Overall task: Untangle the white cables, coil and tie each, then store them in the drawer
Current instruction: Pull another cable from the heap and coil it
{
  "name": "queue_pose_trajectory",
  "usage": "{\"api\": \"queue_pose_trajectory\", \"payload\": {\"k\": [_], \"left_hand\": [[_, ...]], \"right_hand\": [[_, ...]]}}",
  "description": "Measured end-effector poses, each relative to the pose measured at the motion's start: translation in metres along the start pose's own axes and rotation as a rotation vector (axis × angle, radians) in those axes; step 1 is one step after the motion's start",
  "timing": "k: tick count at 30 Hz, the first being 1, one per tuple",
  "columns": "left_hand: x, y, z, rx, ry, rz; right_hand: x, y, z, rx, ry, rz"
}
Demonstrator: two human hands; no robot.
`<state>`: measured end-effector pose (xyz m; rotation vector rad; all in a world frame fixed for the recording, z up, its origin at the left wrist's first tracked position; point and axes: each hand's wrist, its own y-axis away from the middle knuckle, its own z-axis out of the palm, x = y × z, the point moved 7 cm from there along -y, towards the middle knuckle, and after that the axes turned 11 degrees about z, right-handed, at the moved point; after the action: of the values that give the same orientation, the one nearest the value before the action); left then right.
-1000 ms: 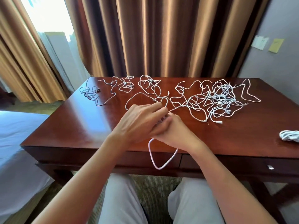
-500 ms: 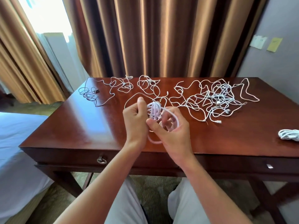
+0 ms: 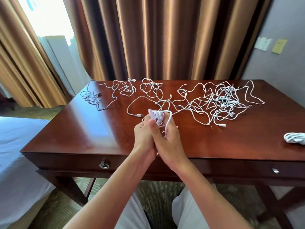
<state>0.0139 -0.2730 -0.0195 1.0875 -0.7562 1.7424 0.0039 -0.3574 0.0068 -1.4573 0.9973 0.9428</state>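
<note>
together both hands (image 3: 156, 139) hold the coiled cable (image 3: 156, 116) upright.

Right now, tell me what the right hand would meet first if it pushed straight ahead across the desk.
Probably the loose white cable strands lying just beyond the coil that the right hand grips with the left hand. Depth is unclear: the hands may be above the desk and pass over them.

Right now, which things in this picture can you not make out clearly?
- Head view: the coiled cable, mostly covered by the left hand and right hand; whether it is tied is unclear.
- The bundle at the table's right is cut by the frame edge.
- The drawer is closed; contents hidden.
- The wall notes are too small to read.
</note>
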Motion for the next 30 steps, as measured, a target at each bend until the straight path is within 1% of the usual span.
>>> {"api": "queue_pose_trajectory", "payload": {"k": [2, 4, 7, 9, 10, 11, 13, 15, 18, 20, 22, 24, 26, 27, 28, 29, 30], "left_hand": [[0.003, -0.007, -0.007, 0.089, -0.009, 0.017], [0.012, -0.014, -0.011, 0.127, -0.081, 0.128], [0.021, -0.018, -0.016, 0.136, -0.216, 0.285], [0.023, -0.018, -0.017, 0.142, -0.266, 0.318], [0.022, -0.019, -0.016, 0.138, -0.275, 0.300], [0.019, -0.019, -0.015, 0.124, -0.270, 0.259], [0.011, -0.015, -0.008, 0.064, -0.200, 0.109], [0.005, -0.010, -0.003, 0.008, -0.122, -0.002], [0.007, -0.009, -0.003, -0.020, -0.106, 0.006], [0.007, -0.010, -0.004, -0.052, -0.147, 0.023], [0.006, -0.009, -0.004, -0.093, -0.241, 0.062], [0.004, -0.011, -0.006, -0.137, -0.374, 0.131], [0.006, -0.016, -0.007, -0.185, -0.558, 0.254], [0.012, -0.018, -0.009, -0.181, -0.623, 0.332], [0.022, -0.019, -0.010, -0.160, -0.670, 0.431], [0.037, -0.018, -0.011, -0.131, -0.719, 0.579], [0.055, -0.013, -0.010, -0.136, -0.767, 0.764]], "right_hand": [[-0.008, 0.006, -0.010, 0.114, 0.074, -0.107], [-0.012, 0.009, -0.019, 0.230, 0.156, -0.142], [-0.014, 0.009, -0.021, 0.272, 0.247, -0.156], [-0.014, 0.011, -0.014, 0.225, 0.310, -0.175], [-0.013, 0.011, -0.008, 0.177, 0.329, -0.184], [-0.010, 0.011, -0.002, 0.124, 0.322, -0.176], [-0.002, 0.010, 0.007, 0.030, 0.236, -0.112], [0.005, 0.008, 0.011, -0.032, 0.186, -0.073], [0.006, 0.005, 0.013, -0.090, 0.281, -0.100], [0.005, 0.001, 0.013, -0.084, 0.317, -0.094], [0.006, -0.003, 0.011, -0.053, 0.339, -0.064], [0.008, -0.009, 0.005, 0.001, 0.384, -0.063], [0.009, -0.014, -0.002, 0.035, 0.439, -0.079], [0.010, -0.016, -0.006, 0.038, 0.462, -0.072], [0.011, -0.019, -0.009, 0.011, 0.463, -0.054], [0.013, -0.022, -0.011, -0.049, 0.445, -0.010], [0.016, -0.023, -0.010, -0.139, 0.404, 0.053]]}}
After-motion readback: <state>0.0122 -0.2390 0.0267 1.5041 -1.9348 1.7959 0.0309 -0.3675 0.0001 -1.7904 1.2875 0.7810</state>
